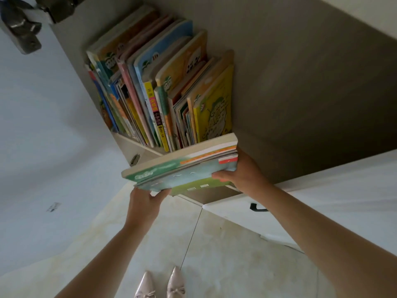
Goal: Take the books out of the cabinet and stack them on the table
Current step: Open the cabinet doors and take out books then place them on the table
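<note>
A flat bundle of several thin books point(182, 166), green and teal covers, hangs in front of the open cabinet point(290, 93). My left hand point(146, 201) grips its near left corner from below. My right hand point(242, 171) clasps its right end, thumb on top. Behind the bundle, a row of many colourful children's books point(154, 91) stands upright on the cabinet shelf, a yellow one point(217, 108) at the right end. No table is in view.
The open cabinet door point(53, 115) stands at the left, hinges point(21, 24) at the top left. A white drawer front with a black handle point(257, 208) lies at the right. Pale tiled floor point(214, 254) and my pink pointed shoes point(161, 284) show below.
</note>
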`<state>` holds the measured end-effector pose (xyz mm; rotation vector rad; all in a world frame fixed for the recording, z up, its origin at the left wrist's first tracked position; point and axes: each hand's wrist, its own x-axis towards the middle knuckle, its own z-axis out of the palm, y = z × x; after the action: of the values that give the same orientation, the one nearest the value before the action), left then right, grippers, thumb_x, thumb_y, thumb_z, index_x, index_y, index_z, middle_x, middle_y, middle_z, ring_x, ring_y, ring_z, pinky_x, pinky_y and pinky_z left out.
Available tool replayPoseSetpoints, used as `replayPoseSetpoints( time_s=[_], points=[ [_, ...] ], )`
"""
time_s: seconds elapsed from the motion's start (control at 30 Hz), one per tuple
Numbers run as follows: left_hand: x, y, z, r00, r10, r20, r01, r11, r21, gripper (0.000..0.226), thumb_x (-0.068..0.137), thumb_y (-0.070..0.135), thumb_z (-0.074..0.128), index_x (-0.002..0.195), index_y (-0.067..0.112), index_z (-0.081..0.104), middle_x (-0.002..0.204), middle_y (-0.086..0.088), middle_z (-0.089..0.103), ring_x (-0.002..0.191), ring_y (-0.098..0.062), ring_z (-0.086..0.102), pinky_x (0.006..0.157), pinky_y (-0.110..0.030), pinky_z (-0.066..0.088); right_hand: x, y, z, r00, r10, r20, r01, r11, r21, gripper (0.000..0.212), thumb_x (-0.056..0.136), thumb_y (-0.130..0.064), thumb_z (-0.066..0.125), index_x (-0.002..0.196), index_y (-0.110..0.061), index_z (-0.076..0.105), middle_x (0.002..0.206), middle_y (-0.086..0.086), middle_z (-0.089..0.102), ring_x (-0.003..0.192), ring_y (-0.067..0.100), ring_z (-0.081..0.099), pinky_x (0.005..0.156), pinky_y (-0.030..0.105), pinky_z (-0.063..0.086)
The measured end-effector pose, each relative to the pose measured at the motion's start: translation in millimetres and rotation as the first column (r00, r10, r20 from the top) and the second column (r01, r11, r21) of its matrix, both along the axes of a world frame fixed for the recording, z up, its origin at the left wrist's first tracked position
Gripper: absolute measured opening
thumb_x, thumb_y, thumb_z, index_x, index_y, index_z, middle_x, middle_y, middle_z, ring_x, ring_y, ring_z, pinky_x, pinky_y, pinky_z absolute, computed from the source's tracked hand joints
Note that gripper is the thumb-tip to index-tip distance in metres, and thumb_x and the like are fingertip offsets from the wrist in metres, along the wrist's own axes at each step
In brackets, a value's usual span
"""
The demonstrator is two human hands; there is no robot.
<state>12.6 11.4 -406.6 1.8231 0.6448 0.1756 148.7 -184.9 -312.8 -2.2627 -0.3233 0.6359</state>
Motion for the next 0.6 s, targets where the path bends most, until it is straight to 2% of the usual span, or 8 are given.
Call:
replayPoseSetpoints(
  time_s=[0.07, 0.1, 0.17, 0.23, 0.27, 0.33, 0.47, 0.6],
  points=[
    [-3, 6, 2, 1.0, -0.027, -0.012, 0.027, 0.998, -0.051, 0.048, 0.069, 0.024, 0.077, 0.115, 0.018, 0.065, 0.112, -0.001, 0.07, 0.104, -0.023, 0.065, 0.086, -0.05, 0.055, -8, 0, -1, 1.0, 0.004, 0.014, -0.004, 1.0, 0.006, 0.063, 0.074, -0.019, 0.08, 0.128, -0.025, 0.048, 0.119, -0.007, 0.06, 0.114, 0.013, 0.056, 0.096, 0.027, 0.049],
    [-6, 11, 7, 0.999, -0.046, -0.023, 0.044, 0.996, -0.083, 0.049, 0.066, 0.024, 0.077, 0.113, 0.02, 0.065, 0.112, -0.001, 0.07, 0.104, -0.022, 0.065, 0.087, -0.05, 0.055, -12, 2, 1, 1.0, 0.013, 0.024, -0.013, 1.0, -0.002, 0.064, 0.074, -0.022, 0.08, 0.129, -0.025, 0.048, 0.12, -0.006, 0.06, 0.114, 0.012, 0.056, 0.096, 0.03, 0.049],
    [-20, 23, 18, 0.995, -0.091, -0.04, 0.084, 0.984, -0.159, 0.054, 0.06, 0.021, 0.078, 0.112, 0.024, 0.064, 0.112, 0.001, 0.071, 0.104, -0.02, 0.066, 0.088, -0.046, 0.055, -24, 4, 10, 0.999, 0.033, 0.017, -0.033, 0.999, 0.004, 0.063, 0.074, -0.027, 0.08, 0.127, -0.029, 0.046, 0.115, -0.011, 0.06, 0.108, 0.007, 0.058, 0.092, 0.024, 0.05],
    [-51, 44, 58, 0.991, -0.113, -0.072, 0.089, 0.958, -0.271, 0.06, 0.056, 0.014, 0.079, 0.114, 0.023, 0.062, 0.112, 0.002, 0.071, 0.104, -0.018, 0.068, 0.086, -0.036, 0.056, -50, 17, 43, 0.998, 0.046, -0.035, -0.045, 0.999, 0.022, 0.06, 0.074, -0.027, 0.08, 0.122, -0.034, 0.044, 0.107, -0.02, 0.059, 0.099, 0.0, 0.059, 0.081, 0.011, 0.05],
    [-66, 50, 76, 0.989, -0.115, -0.088, 0.081, 0.942, -0.327, 0.065, 0.055, 0.011, 0.078, 0.117, 0.02, 0.06, 0.112, 0.001, 0.071, 0.104, -0.016, 0.068, 0.083, -0.03, 0.056, -63, 21, 57, 0.997, 0.038, -0.068, -0.036, 0.999, 0.029, 0.058, 0.073, -0.028, 0.08, 0.119, -0.035, 0.045, 0.105, -0.022, 0.06, 0.096, -0.002, 0.06, 0.075, 0.009, 0.051],
    [-87, 55, 98, 0.987, -0.129, -0.098, 0.076, 0.903, -0.422, 0.074, 0.055, 0.008, 0.077, 0.123, 0.02, 0.054, 0.115, 0.0, 0.07, 0.103, -0.014, 0.067, 0.078, -0.025, 0.056, -82, 23, 71, 0.989, 0.008, -0.15, 0.0, 0.999, 0.052, 0.054, 0.072, -0.028, 0.081, 0.116, -0.033, 0.049, 0.104, -0.018, 0.063, 0.093, 0.001, 0.062, 0.072, 0.013, 0.053],
    [-104, 49, 117, 0.981, -0.131, -0.143, 0.035, 0.843, -0.537, 0.074, 0.059, 0.009, 0.078, 0.125, 0.03, 0.053, 0.114, 0.003, 0.071, 0.104, -0.016, 0.067, 0.083, -0.032, 0.054, -99, 19, 81, 0.961, -0.096, -0.26, 0.132, 0.983, 0.127, 0.05, 0.074, -0.024, 0.079, 0.117, -0.026, 0.055, 0.107, -0.011, 0.068, 0.089, 0.002, 0.067, 0.067, 0.014, 0.054],
    [-151, 54, 181, 0.985, -0.022, -0.172, -0.091, 0.779, -0.621, 0.062, 0.066, -0.002, 0.076, 0.118, 0.027, 0.059, 0.111, -0.006, 0.073, 0.105, -0.029, 0.068, 0.093, -0.049, 0.053, -142, 31, 131, 0.927, -0.105, -0.36, 0.186, 0.963, 0.196, 0.039, 0.073, -0.032, 0.077, 0.107, -0.037, 0.059, 0.106, -0.014, 0.071, 0.088, 0.001, 0.069, 0.069, 0.019, 0.055]
  ],
)
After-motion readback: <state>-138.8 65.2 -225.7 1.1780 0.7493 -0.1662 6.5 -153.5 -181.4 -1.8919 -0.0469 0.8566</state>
